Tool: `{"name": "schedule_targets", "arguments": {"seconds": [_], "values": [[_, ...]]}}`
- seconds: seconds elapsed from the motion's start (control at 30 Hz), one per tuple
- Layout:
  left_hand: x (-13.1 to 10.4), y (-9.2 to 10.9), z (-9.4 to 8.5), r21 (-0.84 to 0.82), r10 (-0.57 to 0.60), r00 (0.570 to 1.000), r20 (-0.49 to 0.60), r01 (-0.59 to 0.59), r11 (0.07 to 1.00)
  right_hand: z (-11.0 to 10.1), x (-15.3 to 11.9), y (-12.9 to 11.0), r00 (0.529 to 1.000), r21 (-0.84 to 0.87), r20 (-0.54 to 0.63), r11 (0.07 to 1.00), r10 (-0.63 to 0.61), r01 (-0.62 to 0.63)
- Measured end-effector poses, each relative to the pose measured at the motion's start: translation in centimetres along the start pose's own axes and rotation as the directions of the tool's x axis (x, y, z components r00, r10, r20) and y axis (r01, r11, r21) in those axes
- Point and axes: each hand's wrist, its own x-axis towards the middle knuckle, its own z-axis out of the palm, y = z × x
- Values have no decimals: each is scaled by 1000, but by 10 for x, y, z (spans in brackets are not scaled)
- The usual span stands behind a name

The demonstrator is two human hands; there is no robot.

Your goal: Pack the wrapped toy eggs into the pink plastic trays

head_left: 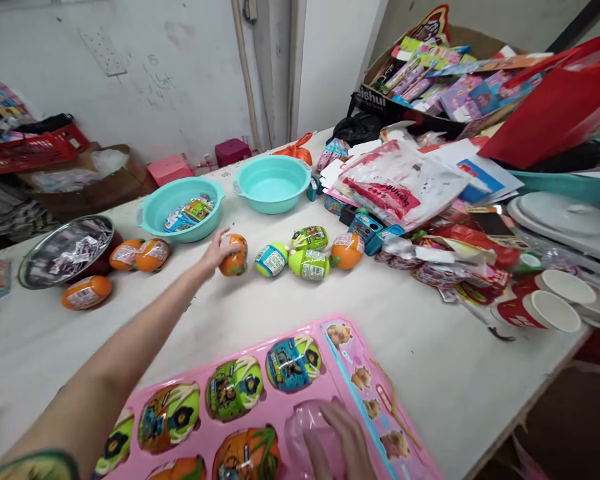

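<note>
Reaching across the table, my left hand (219, 252) has its fingers wrapped round an orange surprise egg (235, 255). To its right lies a cluster of wrapped eggs: several green ones (309, 265) and an orange egg (349, 251). In front of me is a pink blister tray (275, 357) with green and orange eggs seated in its cavities, among them a blue-labelled egg (293, 362). My right hand (341, 440) rests over a clear, vacant cavity (300, 427) at the tray's right side, fingers apart and holding nothing. The tray's lower part is cut off by the frame.
Orange eggs (153, 255) lie left, beside a metal bowl (114, 243) of small packets. Behind stand two turquoise basins (180, 235) (273, 200), the left one holding packets. Plastic bags (395, 183), paper cups (555, 310) and a full carton (380, 107) crowd the right.
</note>
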Motion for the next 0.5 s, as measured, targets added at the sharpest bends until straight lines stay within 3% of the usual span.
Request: {"name": "schedule_targets", "arguments": {"seconds": [0.03, 0.1, 0.17, 0.23, 0.27, 0.3, 0.33, 0.37, 0.43, 0.47, 0.5], "values": [[-47, -5, 11, -211, 88, 996, -1, -86, 974, 8, 3, -20, 986, 183, 94, 971, 137, -153], [-149, -18, 35, -504, 147, 989, -6, -130, 854, 21, 6, -53, 901, 503, 332, 755, 280, -420], [-241, -27, 49, -507, 117, 993, -5, -103, 855, 27, 1, -67, 834, 635, 456, 543, 311, -550], [-303, -29, 47, -302, 184, 983, -4, -177, 937, 23, -14, -63, 808, 619, 480, 521, 342, -588], [-320, -26, 41, -148, 273, 960, 56, -263, 954, 17, -24, -58, 806, 568, 473, 576, 355, -587], [-329, -22, 36, 4, 371, 910, 188, -378, 926, 8, -34, -52, 812, 503, 466, 649, 352, -571], [-332, -16, 31, 118, 436, 820, 370, -507, 854, -1, -43, -47, 820, 434, 467, 721, 332, -540], [-332, -9, 29, 182, 446, 703, 554, -625, 759, -12, -49, -42, 824, 370, 477, 781, 305, -503], [-325, 7, 33, 198, 360, 484, 798, -774, 602, -35, -52, -37, 811, 278, 532, 853, 245, -441], [-321, 14, 40, 193, 325, 432, 841, -802, 565, -46, -47, -34, 808, 239, 546, 883, 223, -405], [-316, 19, 49, 196, 323, 429, 843, -806, 558, -58, -38, -31, 827, 180, 521, 919, 214, -351]]}}
